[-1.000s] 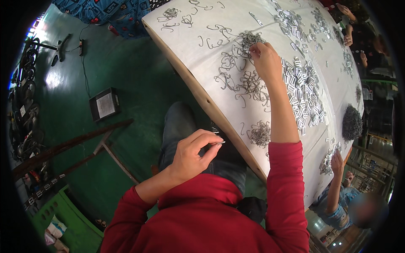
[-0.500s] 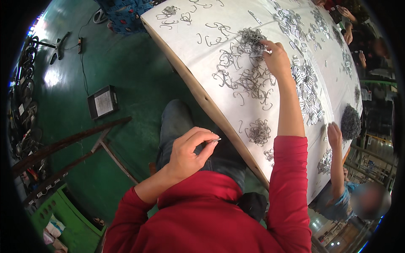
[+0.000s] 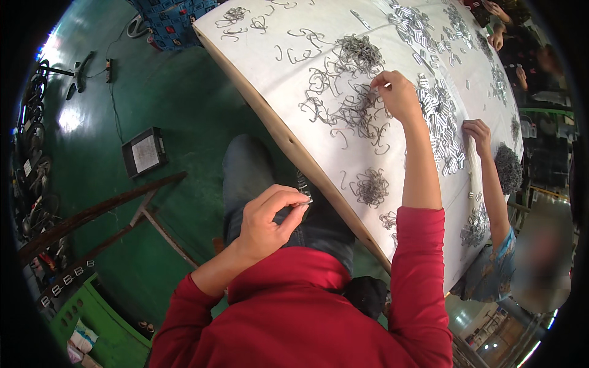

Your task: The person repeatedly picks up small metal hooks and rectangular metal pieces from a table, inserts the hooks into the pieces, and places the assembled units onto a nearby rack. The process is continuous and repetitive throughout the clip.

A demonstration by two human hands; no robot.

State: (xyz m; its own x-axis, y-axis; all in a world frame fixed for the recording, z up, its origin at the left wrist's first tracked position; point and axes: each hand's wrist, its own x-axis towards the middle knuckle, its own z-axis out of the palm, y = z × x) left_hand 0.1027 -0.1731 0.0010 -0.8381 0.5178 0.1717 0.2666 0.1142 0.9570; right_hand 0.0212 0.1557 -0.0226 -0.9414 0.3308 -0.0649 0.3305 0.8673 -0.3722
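Observation:
My left hand (image 3: 270, 222) is raised over my lap, beside the table edge. Thumb and forefinger pinch a small silvery metal piece (image 3: 307, 200); its exact shape is mostly covered by the fingertips. Out over the white table (image 3: 411, 190), my right hand (image 3: 399, 98) has its fingers closed above loose curved wire hooks (image 3: 356, 107). Whether a hook sits between those fingertips cannot be made out. A denser heap of hooks (image 3: 359, 54) lies just beyond that hand. To its right spreads a long pile of small flat metal buckles (image 3: 438, 116).
A smaller hook heap (image 3: 372, 187) lies near the wooden table edge (image 3: 291, 141). At the right a co-worker's hand (image 3: 478, 134) rests by a dark pile (image 3: 508, 168). More hands work at the far right. A black tray (image 3: 145, 152) and wooden frame (image 3: 104, 211) stand left.
My right hand has drawn back from the dense heap toward the looser hooks nearer me. My left hand keeps its pinch. The co-worker's hand at the right has moved farther up the table.

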